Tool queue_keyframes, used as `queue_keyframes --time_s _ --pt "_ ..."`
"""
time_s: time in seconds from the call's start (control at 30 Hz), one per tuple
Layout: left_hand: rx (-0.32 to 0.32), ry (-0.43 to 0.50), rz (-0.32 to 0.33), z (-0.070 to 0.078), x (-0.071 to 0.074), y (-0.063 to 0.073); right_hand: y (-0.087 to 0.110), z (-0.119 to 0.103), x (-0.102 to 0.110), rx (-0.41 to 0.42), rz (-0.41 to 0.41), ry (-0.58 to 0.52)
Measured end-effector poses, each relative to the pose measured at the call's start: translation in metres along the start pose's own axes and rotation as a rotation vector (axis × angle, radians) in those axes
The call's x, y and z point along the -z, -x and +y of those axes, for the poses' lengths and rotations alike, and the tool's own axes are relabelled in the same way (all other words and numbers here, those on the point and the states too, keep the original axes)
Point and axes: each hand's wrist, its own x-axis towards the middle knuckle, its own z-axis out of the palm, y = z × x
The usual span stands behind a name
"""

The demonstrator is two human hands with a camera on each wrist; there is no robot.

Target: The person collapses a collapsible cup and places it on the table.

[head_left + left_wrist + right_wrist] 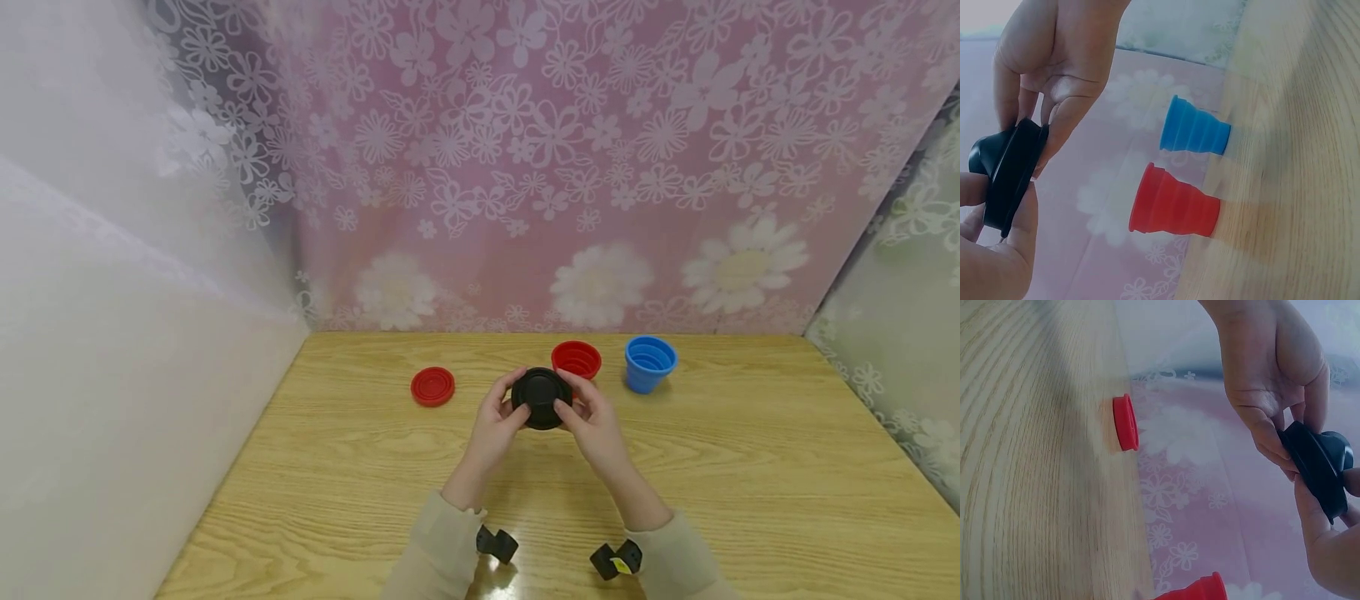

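Over your table, your left hand and right hand are both grasping, fingers curled. Blue cup and red cup stand extended, apparently finished. Black cup, pinched between both hands, looks part-extended; red disc lies flat, seemingly pending.

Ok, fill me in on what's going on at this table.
A person is holding a round black piece up above the wooden table, with the left hand and right hand gripping opposite sides of it; it bulges out on one face. Beyond the hands stand a ribbed red cup and, to its right, a ribbed blue cup, both upright. A flat red disc lies off to the left.
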Motion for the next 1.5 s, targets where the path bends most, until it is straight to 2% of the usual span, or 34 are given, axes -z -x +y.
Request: queue_keyframes --time_s 0.17,0.37,0.63,0.8,1.0,1.23,1.5 --pt "-0.021 0.017 0.076 -0.001 -0.001 0.0 0.002 -0.001 -0.003 -0.023 -0.006 -0.033" --pt "-0.062 0.067 0.108 -0.001 -0.001 0.001 0.005 0.0 -0.007 -0.007 -0.017 -0.085" --pt "-0.057 0.099 0.142 0.0 -0.001 0.001 0.006 0.002 -0.007 -0.013 -0.002 -0.078" --pt "-0.057 0.092 0.196 -0.001 0.001 0.001 0.006 0.002 -0.003 -0.012 0.053 -0.044" --pt "-0.016 0.101 0.243 -0.003 0.003 -0.001 0.005 0.001 0.002 0.001 0.1 -0.046" --pt "0.055 0.044 0.221 -0.005 0.003 -0.001 0.004 -0.001 0.007 0.005 0.109 -0.061" --pt "0.063 0.052 0.184 -0.003 0.001 -0.001 0.002 -0.002 0.008 0.01 0.109 -0.054"
